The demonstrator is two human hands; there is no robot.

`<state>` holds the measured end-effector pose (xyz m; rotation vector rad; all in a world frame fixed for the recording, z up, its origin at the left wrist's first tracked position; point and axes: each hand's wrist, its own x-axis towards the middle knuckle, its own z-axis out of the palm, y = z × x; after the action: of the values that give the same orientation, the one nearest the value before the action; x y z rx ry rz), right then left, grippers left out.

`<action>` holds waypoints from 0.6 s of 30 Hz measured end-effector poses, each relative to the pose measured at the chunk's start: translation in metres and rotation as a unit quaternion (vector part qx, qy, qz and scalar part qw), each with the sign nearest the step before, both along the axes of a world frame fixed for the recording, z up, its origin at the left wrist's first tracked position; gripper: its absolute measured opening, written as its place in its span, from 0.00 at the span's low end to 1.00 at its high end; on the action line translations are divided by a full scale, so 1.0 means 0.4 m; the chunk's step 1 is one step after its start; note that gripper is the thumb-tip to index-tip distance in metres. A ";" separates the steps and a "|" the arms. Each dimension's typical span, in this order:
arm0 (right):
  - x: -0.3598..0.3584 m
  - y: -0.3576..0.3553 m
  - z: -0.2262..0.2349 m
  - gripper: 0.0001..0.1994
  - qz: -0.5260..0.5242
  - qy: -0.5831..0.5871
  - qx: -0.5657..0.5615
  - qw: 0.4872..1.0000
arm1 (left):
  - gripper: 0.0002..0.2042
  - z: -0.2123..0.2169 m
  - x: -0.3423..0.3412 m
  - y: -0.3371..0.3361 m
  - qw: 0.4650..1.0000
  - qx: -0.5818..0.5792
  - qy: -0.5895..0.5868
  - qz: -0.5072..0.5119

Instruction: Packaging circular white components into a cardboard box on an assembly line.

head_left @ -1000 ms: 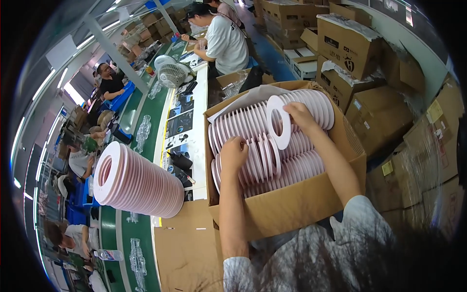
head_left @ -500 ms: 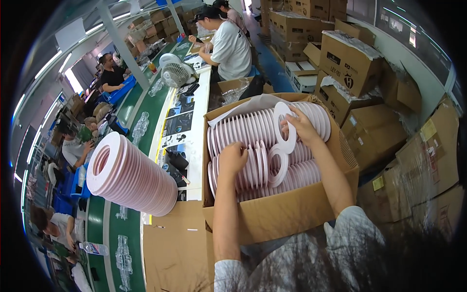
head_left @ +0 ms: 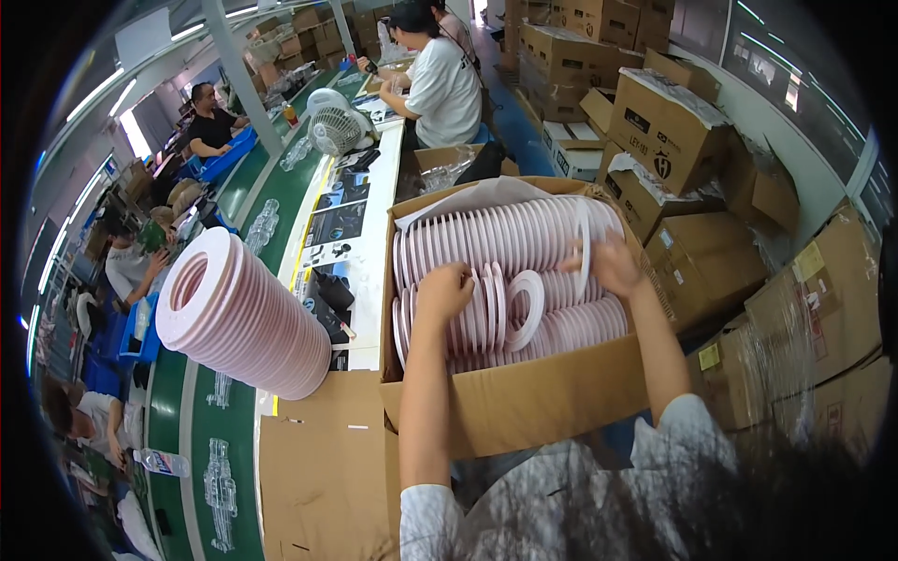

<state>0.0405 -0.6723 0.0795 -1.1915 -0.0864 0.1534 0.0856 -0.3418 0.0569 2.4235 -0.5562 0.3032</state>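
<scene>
An open cardboard box [head_left: 510,411] in front of me holds rows of thin pinkish-white flat rings [head_left: 496,238], mostly standing on edge. My left hand [head_left: 445,294] is closed with curled fingers at the top edges of rings in the nearer row; its fingertips are partly hidden. My right hand [head_left: 613,266], slightly blurred, holds one flat ring [head_left: 585,248] turned nearly edge-on above the box's right part. Between the hands, a tilted ring [head_left: 528,310] leans with its hole showing. Left of the box stands a tall stack of the same rings [head_left: 257,323].
A white worktop [head_left: 369,271] with dark printed boxes runs beside a green conveyor [head_left: 224,411] carrying clear plastic pieces. A white fan [head_left: 337,126] stands farther off. Cartons [head_left: 669,131] are piled at right. Several people, one in a white shirt [head_left: 447,93], sit along the line.
My right hand has moved right with its ring, which has turned from face-on to nearly edge-on. My left hand stays at the nearer row. The view has shifted slightly.
</scene>
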 end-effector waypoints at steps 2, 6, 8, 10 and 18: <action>-0.001 -0.085 -0.088 0.45 0.055 0.046 -0.027 0.997 | 0.08 0.009 -0.001 -0.034 1.000 -0.002 -0.008 -0.022; -0.010 -0.080 -0.033 0.42 0.015 0.184 0.016 0.983 | 0.08 0.000 -0.002 -0.024 0.999 0.018 -0.008 -0.031; 0.000 -0.126 -0.053 0.30 0.040 0.176 0.042 0.983 | 0.08 0.009 -0.002 -0.035 0.999 0.011 -0.010 -0.044; 0.012 -0.107 -0.042 0.21 0.022 0.150 -0.147 0.978 | 0.08 -0.007 0.005 -0.023 0.999 0.007 -0.007 -0.042; 0.063 -0.039 0.169 0.12 -0.324 -0.294 -0.469 0.767 | 0.08 -0.019 0.005 -0.006 0.999 0.012 0.004 -0.041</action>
<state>0.0659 -0.6879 0.1471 -2.1715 -0.1493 -0.9115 0.0874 -0.3442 0.0492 2.4174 -0.6573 0.2527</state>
